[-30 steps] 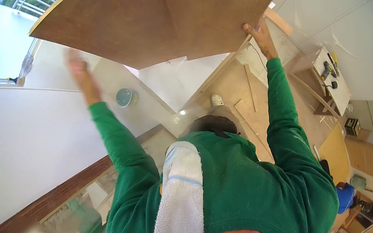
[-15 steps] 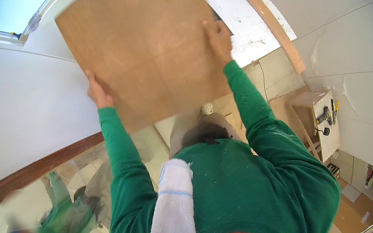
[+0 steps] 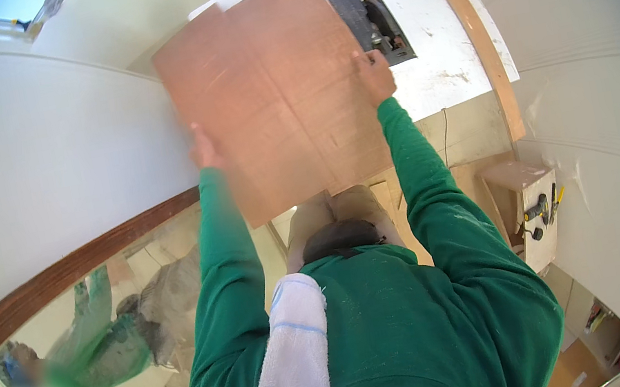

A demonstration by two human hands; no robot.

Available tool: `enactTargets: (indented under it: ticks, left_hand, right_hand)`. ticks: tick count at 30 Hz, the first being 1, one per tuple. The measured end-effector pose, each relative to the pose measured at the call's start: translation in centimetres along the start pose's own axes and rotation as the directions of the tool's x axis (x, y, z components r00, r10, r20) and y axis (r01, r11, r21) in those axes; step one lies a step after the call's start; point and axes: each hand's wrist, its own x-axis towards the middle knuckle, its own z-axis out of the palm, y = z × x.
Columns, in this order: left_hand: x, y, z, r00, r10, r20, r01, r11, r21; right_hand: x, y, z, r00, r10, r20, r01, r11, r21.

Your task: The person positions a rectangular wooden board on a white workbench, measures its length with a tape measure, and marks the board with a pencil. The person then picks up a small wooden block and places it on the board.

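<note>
Two brown plywood panels (image 3: 269,101) lie edge to edge in front of me, with a seam down the middle and their ends offset in a small step. My left hand (image 3: 205,147), smeared by motion, is at the left outer edge. Fingers of my right hand (image 3: 375,76) are closed on the right outer edge. Close beyond that hand, a dark metal saw plate (image 3: 403,50) with an opening is set into a white worktop (image 3: 439,79). The panels' far part is over the worktop; their undersides are hidden.
A long wooden strip (image 3: 463,25) lies along the worktop's right side. At the right, a wooden box (image 3: 518,173) carries a drill (image 3: 535,208) and hand tools. A white panel (image 3: 57,172) stands left, above a wood-edged reflective surface (image 3: 77,284). A white towel (image 3: 293,354) hangs over my shoulder.
The panels have come lower and to the right, and the seam and stepped ends now show. My left hand has moved right and nearer. More of the saw plate is uncovered.
</note>
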Motion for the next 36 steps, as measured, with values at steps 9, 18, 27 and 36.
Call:
enactTargets:
  ticks: [9, 18, 27, 36]
  left_hand:
    - [0.2, 1.6, 2.7, 0.990, 0.085, 0.113, -0.094, 0.993, 0.077]
    - [3.6, -1.1, 2.1, 0.946, 0.263, 0.189, -0.309, 0.906, 0.288]
    - [1.8, -1.1, 0.1, 0.895, 0.240, 0.377, -0.295, 0.950, 0.097]
    - [-2.2, -1.8, -3.5, 0.757, 0.260, 0.599, -0.287, 0.957, -0.052]
  right_hand:
    - [4.3, 1.0, -0.6, 0.998, -0.016, -0.055, 0.017, 1.000, 0.016]
    - [4.5, 0.9, 0.4, 0.984, -0.105, -0.143, 0.108, 0.994, 0.011]
    - [2.2, -0.3, -1.5, 0.835, -0.497, -0.235, 0.490, 0.867, -0.090]
    - [-20.4, 9.5, -6.9, 0.973, 0.231, 0.025, -0.221, 0.883, 0.415]
